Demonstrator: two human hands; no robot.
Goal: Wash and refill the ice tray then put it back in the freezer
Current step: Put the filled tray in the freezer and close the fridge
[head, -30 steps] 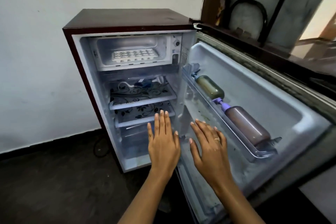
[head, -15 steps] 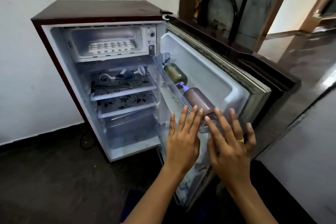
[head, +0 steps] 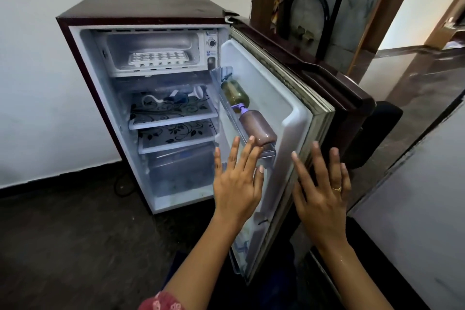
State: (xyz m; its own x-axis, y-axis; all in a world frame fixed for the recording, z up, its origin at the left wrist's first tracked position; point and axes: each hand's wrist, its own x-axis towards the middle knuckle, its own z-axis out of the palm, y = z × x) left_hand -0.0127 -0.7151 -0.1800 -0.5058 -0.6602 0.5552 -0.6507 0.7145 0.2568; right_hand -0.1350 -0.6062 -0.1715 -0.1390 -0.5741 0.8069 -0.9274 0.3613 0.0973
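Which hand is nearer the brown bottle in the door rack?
Left. The left hand has its fingertips by the base of the brown bottle; the right hand is farther right, over the door edge.

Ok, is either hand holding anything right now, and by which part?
Nothing is held. The left hand and right hand are both open, fingers spread, near the fridge door. The ice tray lies in the freezer compartment.

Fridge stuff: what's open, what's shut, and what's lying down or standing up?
Fridge door, open wide.
Ice tray, lying flat inside the freezer compartment.
Green bottle, lying on its side in the door shelf.
Brown bottle, lying on its side in the same shelf.
Left hand, open, holding nothing.
Right hand, open, holding nothing.
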